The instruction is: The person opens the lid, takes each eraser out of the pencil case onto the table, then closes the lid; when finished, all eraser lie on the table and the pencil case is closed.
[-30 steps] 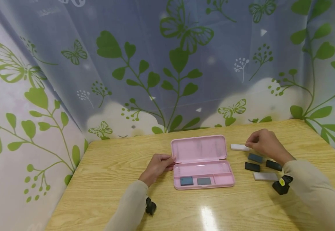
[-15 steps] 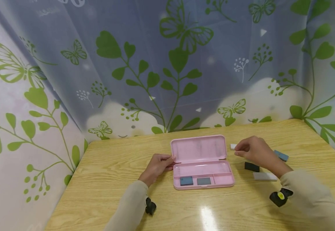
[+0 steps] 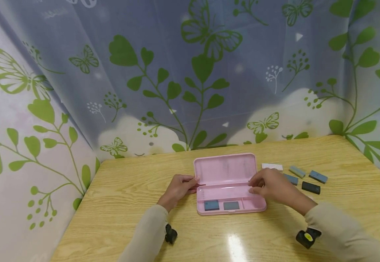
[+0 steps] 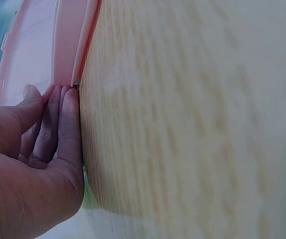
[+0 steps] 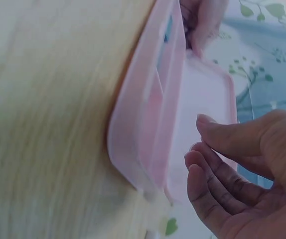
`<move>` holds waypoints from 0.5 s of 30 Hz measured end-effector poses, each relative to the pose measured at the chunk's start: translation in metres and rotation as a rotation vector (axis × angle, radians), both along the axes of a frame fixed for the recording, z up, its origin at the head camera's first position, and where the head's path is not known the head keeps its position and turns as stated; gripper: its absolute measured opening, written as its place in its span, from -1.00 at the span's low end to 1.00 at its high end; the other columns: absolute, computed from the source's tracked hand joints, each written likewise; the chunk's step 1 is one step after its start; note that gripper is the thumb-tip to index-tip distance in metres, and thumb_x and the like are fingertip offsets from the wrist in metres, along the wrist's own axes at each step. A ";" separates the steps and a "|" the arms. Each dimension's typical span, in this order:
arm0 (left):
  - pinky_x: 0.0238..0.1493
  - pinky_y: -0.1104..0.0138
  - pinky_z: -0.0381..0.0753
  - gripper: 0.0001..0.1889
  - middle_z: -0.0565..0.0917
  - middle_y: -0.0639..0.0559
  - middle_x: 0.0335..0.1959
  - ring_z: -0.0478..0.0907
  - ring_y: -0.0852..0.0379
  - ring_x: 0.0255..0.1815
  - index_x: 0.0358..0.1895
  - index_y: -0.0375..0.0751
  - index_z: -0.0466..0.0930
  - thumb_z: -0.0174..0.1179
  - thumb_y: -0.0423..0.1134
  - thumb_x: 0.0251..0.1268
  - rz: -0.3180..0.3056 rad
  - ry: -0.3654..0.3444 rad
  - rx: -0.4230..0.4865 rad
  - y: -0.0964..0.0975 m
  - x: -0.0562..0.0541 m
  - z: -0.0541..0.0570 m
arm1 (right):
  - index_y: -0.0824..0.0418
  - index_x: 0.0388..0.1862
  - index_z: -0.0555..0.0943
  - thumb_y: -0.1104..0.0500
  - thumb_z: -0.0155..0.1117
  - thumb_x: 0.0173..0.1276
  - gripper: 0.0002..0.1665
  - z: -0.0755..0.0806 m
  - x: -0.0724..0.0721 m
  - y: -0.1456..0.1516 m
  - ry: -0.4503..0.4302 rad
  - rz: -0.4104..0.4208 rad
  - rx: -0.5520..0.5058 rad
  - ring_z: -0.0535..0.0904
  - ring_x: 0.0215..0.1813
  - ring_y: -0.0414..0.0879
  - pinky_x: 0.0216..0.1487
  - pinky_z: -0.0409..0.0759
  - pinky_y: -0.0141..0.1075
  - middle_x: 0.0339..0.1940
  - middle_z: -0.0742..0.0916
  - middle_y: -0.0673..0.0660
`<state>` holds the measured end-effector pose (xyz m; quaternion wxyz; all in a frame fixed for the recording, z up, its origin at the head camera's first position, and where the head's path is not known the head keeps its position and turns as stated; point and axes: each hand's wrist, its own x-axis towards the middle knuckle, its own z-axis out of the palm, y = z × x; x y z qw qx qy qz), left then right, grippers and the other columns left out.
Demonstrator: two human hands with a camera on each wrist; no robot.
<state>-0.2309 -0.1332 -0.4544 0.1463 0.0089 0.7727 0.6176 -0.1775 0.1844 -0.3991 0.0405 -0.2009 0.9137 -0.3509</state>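
A pink pencil case (image 3: 227, 191) lies unfolded on the table, its lid (image 3: 226, 169) leaning back. Two flat blue-grey blocks like erasers, one darker (image 3: 211, 205) and one paler (image 3: 231, 206), sit in its front compartment. At the case's left side my left hand (image 3: 179, 188) holds the lid's lower corner, thumb inside and fingers behind. My right hand (image 3: 273, 185) hovers over the case's right end with loosely bent fingers. In the right wrist view a gap separates thumb (image 5: 232, 135) and fingertips, and nothing shows between them.
Several small blocks lie right of the case: a white one (image 3: 272, 167), a pale green one (image 3: 297, 171), blue ones (image 3: 318, 177) (image 3: 290, 178) and a black one (image 3: 311, 187). My right forearm covers part of the wooden table (image 3: 137, 182). A patterned curtain (image 3: 176, 91) stands behind.
My right hand has moved left and nearer, from the white block to above the case's right end. It now uncovers the pale green block. My left hand stays at the case.
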 end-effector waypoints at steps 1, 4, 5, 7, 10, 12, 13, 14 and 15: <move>-0.11 0.35 0.76 -0.68 0.77 -0.19 -0.12 0.72 0.18 -0.21 0.10 -0.45 0.69 0.21 -0.24 0.50 0.000 -0.001 0.001 0.000 0.000 0.000 | 0.32 -0.21 0.79 0.30 0.49 0.27 -0.87 -0.001 0.001 -0.003 -0.001 0.005 0.000 0.64 -0.33 -0.17 -0.35 0.67 -0.28 -0.35 0.76 0.00; -0.11 0.35 0.76 -0.68 0.77 -0.20 -0.12 0.73 0.18 -0.21 0.10 -0.45 0.69 0.21 -0.25 0.50 -0.001 0.002 0.008 0.000 0.000 0.000 | 0.31 -0.25 0.80 0.33 0.50 0.24 -0.90 -0.006 0.003 -0.012 0.010 0.029 0.008 0.64 -0.32 -0.17 -0.33 0.68 -0.30 -0.34 0.77 0.02; -0.11 0.35 0.76 -0.68 0.77 -0.20 -0.12 0.73 0.18 -0.21 0.10 -0.45 0.69 0.21 -0.25 0.50 -0.002 0.004 0.010 -0.001 0.000 0.000 | 0.31 -0.26 0.80 0.34 0.50 0.23 -0.91 -0.007 0.003 -0.015 0.020 0.045 0.008 0.64 -0.33 -0.17 -0.33 0.69 -0.31 -0.35 0.77 0.02; -0.11 0.35 0.76 -0.68 0.77 -0.19 -0.12 0.72 0.18 -0.21 0.10 -0.45 0.69 0.21 -0.24 0.50 -0.003 0.003 0.011 -0.001 0.000 0.000 | 0.29 -0.29 0.80 0.34 0.52 0.21 -0.92 -0.011 0.003 -0.020 0.044 0.069 0.015 0.64 -0.35 -0.20 -0.35 0.68 -0.34 -0.38 0.78 0.01; -0.10 0.34 0.76 -0.67 0.77 -0.19 -0.11 0.72 0.18 -0.20 0.11 -0.44 0.69 0.21 -0.23 0.50 -0.005 0.004 0.007 -0.001 0.001 0.000 | 0.26 -0.34 0.81 0.33 0.54 0.19 -0.94 -0.017 0.003 -0.027 0.068 0.106 0.015 0.62 -0.39 -0.26 -0.38 0.66 -0.39 -0.42 0.78 -0.02; -0.10 0.34 0.76 -0.67 0.77 -0.18 -0.11 0.72 0.18 -0.20 0.11 -0.43 0.69 0.22 -0.23 0.50 -0.005 0.003 0.005 -0.001 0.000 -0.001 | 0.25 -0.36 0.81 0.32 0.55 0.19 -0.95 -0.020 0.002 -0.031 0.069 0.128 0.015 0.62 -0.39 -0.28 -0.38 0.66 -0.39 -0.44 0.78 -0.03; -0.10 0.33 0.76 -0.67 0.77 -0.18 -0.12 0.72 0.18 -0.20 0.10 -0.43 0.69 0.22 -0.22 0.49 -0.004 0.001 0.003 -0.001 0.000 -0.001 | 0.25 -0.37 0.81 0.32 0.55 0.19 -0.96 -0.021 0.002 -0.033 0.063 0.136 0.019 0.62 -0.38 -0.28 -0.37 0.66 -0.39 -0.44 0.78 -0.04; -0.10 0.33 0.76 -0.67 0.77 -0.18 -0.12 0.72 0.18 -0.20 0.10 -0.43 0.69 0.22 -0.23 0.50 -0.005 0.003 0.005 -0.001 0.000 -0.001 | 0.25 -0.37 0.81 0.31 0.55 0.19 -0.96 -0.022 0.002 -0.035 0.054 0.143 0.022 0.63 -0.38 -0.29 -0.36 0.67 -0.38 -0.44 0.78 -0.04; -0.10 0.33 0.76 -0.67 0.77 -0.19 -0.12 0.72 0.18 -0.20 0.10 -0.43 0.69 0.22 -0.23 0.50 -0.006 0.003 0.010 -0.001 0.000 -0.001 | 0.24 -0.38 0.81 0.30 0.55 0.20 -0.97 -0.023 0.002 -0.037 0.045 0.152 0.025 0.62 -0.39 -0.29 -0.37 0.66 -0.37 -0.45 0.78 -0.05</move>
